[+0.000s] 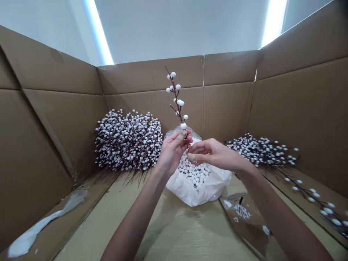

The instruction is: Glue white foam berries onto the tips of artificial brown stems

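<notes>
My left hand is closed around the lower stem of a thin brown twig that stands upright and carries several white foam balls. My right hand is beside it, fingers pinched near the base of the stem; a bandage wraps one fingertip on each hand. Whether the right fingers hold a ball I cannot make out. Just below both hands lies an open white plastic bag filled with loose white balls.
A big bundle of finished ball-covered twigs stands at the back left. More such twigs lie at the right, trailing toward the near right edge. Tall cardboard walls surround the cardboard work surface. A white plastic strip lies at the front left.
</notes>
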Demonstrator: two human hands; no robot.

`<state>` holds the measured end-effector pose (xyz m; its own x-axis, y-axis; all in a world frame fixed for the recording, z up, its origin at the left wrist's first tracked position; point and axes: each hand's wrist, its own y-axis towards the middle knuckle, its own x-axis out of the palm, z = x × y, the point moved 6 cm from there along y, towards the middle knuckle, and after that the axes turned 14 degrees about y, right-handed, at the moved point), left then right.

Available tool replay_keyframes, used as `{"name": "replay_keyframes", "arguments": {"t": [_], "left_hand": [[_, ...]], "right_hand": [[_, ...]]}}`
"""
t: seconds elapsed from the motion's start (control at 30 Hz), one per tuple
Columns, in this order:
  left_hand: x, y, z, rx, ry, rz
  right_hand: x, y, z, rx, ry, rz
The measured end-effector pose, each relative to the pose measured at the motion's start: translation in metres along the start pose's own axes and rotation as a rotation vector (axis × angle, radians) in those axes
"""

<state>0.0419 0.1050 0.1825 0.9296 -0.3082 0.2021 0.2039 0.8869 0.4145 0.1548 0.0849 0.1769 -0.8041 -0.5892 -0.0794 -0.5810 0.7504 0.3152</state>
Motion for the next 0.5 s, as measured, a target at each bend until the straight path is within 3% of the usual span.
{"name": "replay_keyframes", "arguments": {"t": [0.13, 0.33, 0.5], "left_hand": [[-0.003, 0.002, -0.004, -0.041, -0.009, -0.044], [-0.016, 0.006, -0.002, -0.153, 0.132, -0.211], [-0.038, 0.007, 0.019, -0.112, 0.210, -0.178]], "right_hand": [[0.012, 0.007, 0.006, -0.017, 0.075, 0.005], [0.008, 0.008, 0.007, -0.010, 0.142, 0.083], [0.014, 0.012, 0.020, 0.065, 0.087, 0.095]]}}
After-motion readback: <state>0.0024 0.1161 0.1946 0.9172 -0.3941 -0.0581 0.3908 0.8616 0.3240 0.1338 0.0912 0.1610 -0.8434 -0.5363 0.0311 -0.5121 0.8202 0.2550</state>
